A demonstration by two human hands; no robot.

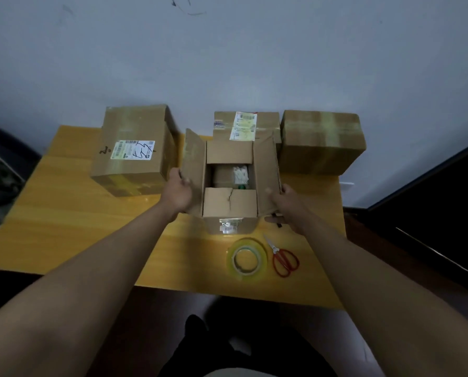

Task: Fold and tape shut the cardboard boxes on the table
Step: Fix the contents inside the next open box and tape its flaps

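I log brown cardboard boxes [228, 183], one with a white label [132, 150] scrawled in black, on a yellow table [64, 227]. Tape roll [247, 259] clear yellowish; scissors [283, 258] red-handled.

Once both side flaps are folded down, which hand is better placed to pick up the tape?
Probably the right hand. The tape roll lies on the table in front of the open box, toward its right corner, beside the scissors. The left hand, on the left flap, would have to cross over.

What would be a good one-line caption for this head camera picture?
Both hands, left hand and right hand, grip the side flaps of an open cardboard box, tape roll and scissors nearby.
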